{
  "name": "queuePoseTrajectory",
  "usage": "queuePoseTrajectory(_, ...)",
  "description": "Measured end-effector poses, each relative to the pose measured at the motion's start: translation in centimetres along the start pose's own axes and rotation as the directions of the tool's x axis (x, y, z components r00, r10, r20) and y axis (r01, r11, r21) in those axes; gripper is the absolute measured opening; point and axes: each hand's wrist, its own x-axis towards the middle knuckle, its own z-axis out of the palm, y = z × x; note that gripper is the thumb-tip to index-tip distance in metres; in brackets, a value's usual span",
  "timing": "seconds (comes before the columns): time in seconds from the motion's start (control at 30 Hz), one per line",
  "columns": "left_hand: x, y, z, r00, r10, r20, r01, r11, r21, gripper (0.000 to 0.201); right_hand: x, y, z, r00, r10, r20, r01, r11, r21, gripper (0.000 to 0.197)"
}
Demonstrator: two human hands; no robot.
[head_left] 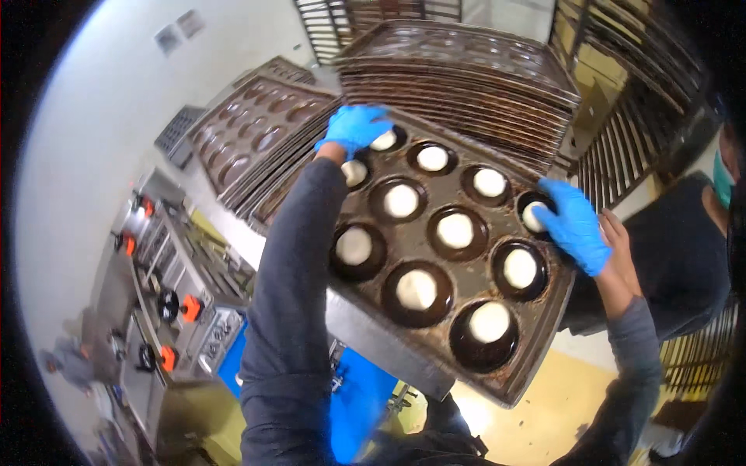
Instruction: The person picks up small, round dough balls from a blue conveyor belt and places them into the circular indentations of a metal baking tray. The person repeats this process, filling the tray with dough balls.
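Observation:
A dark, worn baking tray (444, 272) with round cups lies tilted in front of me, pale dough balls (454, 231) sitting in its cups. My left hand (356, 129), in a blue glove, is at the tray's far left corner, its fingers stretched beside a dough ball (383, 140). My right hand (576, 227), also gloved in blue, reaches over the right edge. Its fingers are apart around a dough ball (534, 217) in the far right cup, one of them touching it. Some fingertips are hidden.
Behind the tray rises a tall stack of trays (458, 93); another tray stack (256, 128) stands at left. A machine with orange knobs (191, 308) and a blue belt (361, 400) is at lower left. Slatted racks (622, 155) and a person in dark clothing (668, 256) are at right.

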Motion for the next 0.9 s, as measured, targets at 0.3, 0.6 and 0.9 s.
queuePoseTrajectory(0.3, -50.3, 6.6, -15.0, 0.655, -0.202, -0.728, 0.051, 0.973, -0.224, 0.039, -18.1, -27.5, 0.6, 0.974, -0.222, 0.045, 0.077, 0.509, 0.857, 0.045)
queuePoseTrajectory(0.6, -128.0, 18.5, -1.0, -0.714, -0.333, -0.616, 0.687, -0.506, -0.522, 0.042, -57.8, -72.5, 22.5, -0.268, -0.861, 0.431, 0.242, 0.373, 0.896, 0.037)
queuePoseTrajectory(0.9, -150.6, 12.9, 0.0, -0.711, -0.626, -0.319, 0.696, -0.567, -0.44, 0.04, -86.7, -94.0, 33.9, 0.141, -0.986, -0.093, 0.646, 0.021, 0.763, 0.033)
